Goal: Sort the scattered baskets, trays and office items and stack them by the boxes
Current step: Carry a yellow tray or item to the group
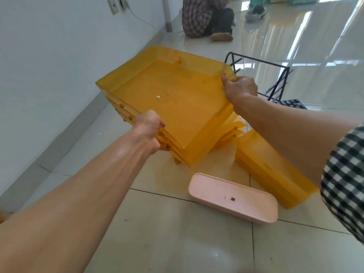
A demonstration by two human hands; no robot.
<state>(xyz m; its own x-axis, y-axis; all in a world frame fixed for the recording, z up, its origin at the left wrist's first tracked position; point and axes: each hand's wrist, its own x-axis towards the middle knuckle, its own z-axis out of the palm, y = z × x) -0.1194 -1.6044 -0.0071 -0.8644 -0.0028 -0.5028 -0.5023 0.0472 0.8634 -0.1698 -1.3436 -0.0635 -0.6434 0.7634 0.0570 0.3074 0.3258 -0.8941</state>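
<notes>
Glossy floor tiles (177, 243) lie beneath the grip; left hand (147, 131) and right hand (239, 88) clench opposite rims of nested yellow trays (177, 107); stiff, light plastic, likely slippery.

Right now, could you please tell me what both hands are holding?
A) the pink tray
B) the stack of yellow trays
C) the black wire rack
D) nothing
B: the left hand grips the stack of yellow trays at its near edge and the right hand at its far corner, while the pink tray lies on the floor.
</notes>
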